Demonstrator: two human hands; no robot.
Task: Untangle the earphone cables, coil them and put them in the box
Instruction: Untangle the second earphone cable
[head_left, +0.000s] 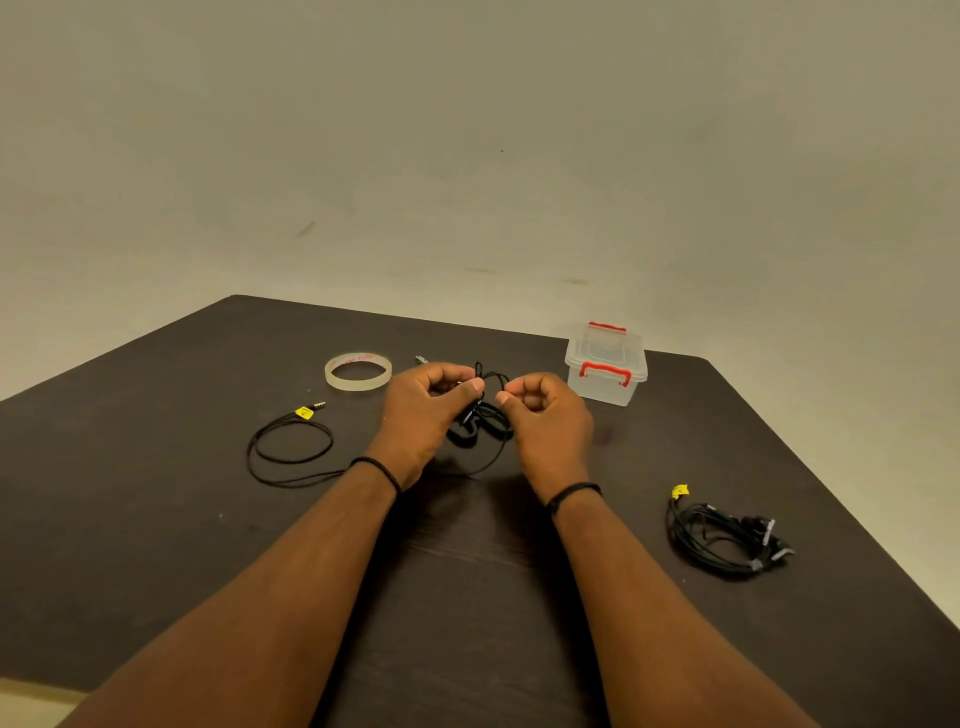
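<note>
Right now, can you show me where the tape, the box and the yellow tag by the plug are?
Tape roll (358, 385): head view, near side of the clear ring.
Clear plastic box (602, 389): head view, front wall under the red latch.
Yellow tag (304, 413): head view, middle of the tag.

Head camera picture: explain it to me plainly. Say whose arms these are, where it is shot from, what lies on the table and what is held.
No machine here: a person wears a camera on the head, looking down at both arms. The left hand and right hand pinch a tangled black earphone cable above a dark table. Its plug end trails left. Also there: a tape roll, a clear box with its lid on, and another bundled cable.
</note>
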